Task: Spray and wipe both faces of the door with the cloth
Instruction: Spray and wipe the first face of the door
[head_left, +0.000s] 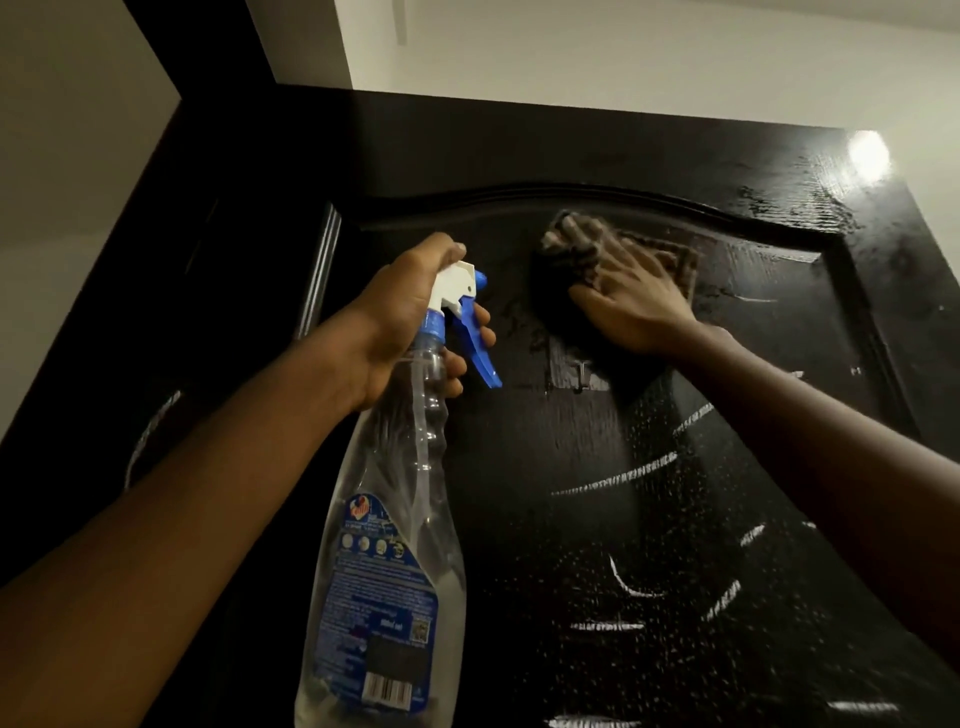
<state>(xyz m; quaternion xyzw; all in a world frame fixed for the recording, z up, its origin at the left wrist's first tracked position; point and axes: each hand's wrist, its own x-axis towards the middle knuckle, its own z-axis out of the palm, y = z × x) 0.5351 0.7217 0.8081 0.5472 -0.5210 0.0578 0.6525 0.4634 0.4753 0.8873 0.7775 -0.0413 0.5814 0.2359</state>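
The right hand (631, 296) presses flat on the soft brown cloth (571, 244) against the wet, glossy black door (727, 364); it probably slides easily. The left hand (410, 317) grips the clear plastic spray bottle (384, 545) by its neck.

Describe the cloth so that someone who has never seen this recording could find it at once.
The glossy black door fills the view, speckled with droplets. On its upper panel, just under the arched moulding, the right hand presses flat on the cloth. It is the only dull, brownish patch; the spray bottle in the left hand is clear plastic.
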